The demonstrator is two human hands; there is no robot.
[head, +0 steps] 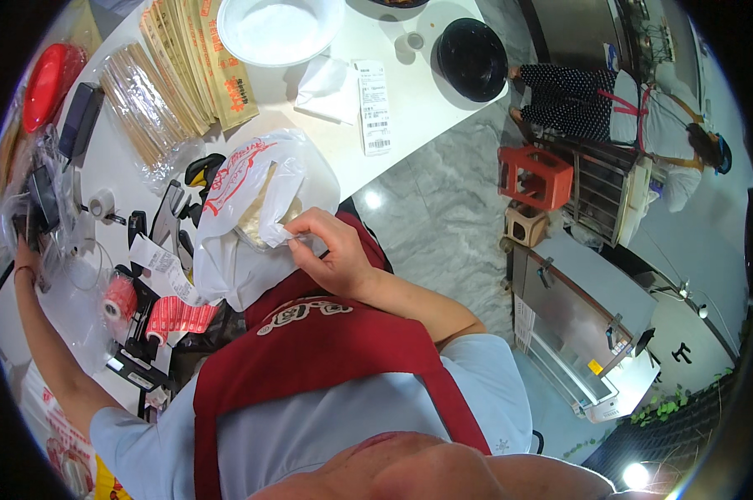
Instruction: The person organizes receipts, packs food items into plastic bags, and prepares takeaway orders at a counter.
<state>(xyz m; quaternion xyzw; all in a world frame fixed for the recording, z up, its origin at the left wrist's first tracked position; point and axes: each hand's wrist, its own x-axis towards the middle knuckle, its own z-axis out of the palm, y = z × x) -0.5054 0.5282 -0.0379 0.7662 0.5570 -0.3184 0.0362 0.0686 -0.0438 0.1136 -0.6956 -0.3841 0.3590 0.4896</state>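
My right hand pinches a gathered handle of a white plastic carrier bag with red printing. Through the bag's opening shows a container with pale yellow food, partly covered by the plastic. The bag sits at the table's near edge, against my red apron. My left hand reaches out to the far left, at a dark object among clear plastic; its fingers are mostly hidden, so its grip is unclear. A printed receipt lies against the bag's left side.
On the white table stand a white bowl, a black bowl, wrapped chopsticks, paper sleeves and another receipt. A label roll lies left. Beyond the tiled floor are a red stool, a chest freezer and another person.
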